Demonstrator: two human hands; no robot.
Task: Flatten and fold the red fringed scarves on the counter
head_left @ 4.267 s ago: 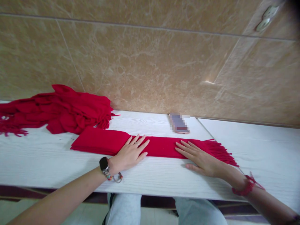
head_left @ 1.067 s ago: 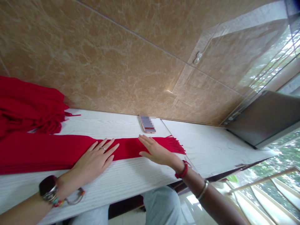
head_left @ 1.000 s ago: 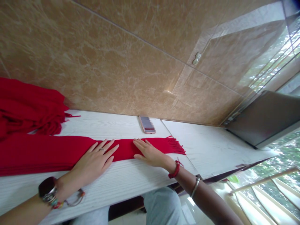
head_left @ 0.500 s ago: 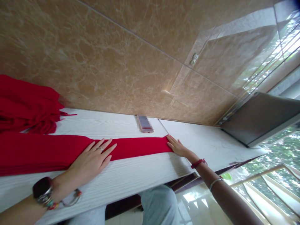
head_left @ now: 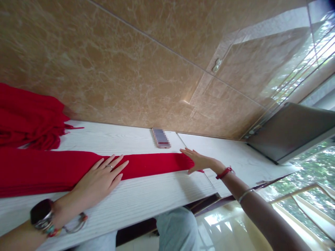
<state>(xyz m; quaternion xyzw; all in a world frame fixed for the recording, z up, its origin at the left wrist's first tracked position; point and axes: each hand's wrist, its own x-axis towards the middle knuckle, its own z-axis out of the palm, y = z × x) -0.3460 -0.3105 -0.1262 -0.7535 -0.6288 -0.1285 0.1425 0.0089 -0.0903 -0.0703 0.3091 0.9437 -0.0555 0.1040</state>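
A long red scarf [head_left: 154,164] lies folded in a strip along the white wood-grain table. My left hand [head_left: 98,176] rests flat on it, fingers stretched out and a little apart, where the wider folded part meets the narrower strip. At the strip's right end is my right hand [head_left: 197,162], fingers and thumb spread across the scarf's width. A bit of red fringe shows just past its thumb. What lies under the right palm is hidden.
Another heap of red fringed cloth [head_left: 28,115] sits at the back left by the marbled tile wall [head_left: 117,69]. A blurred-out phone [head_left: 161,138] lies behind the strip. A dark grey panel [head_left: 290,132] stands at the table's right end.
My right hand has changed from lying flat on the strip's end to spreading its thumb and fingers across it. The left hand stays on the scarf.
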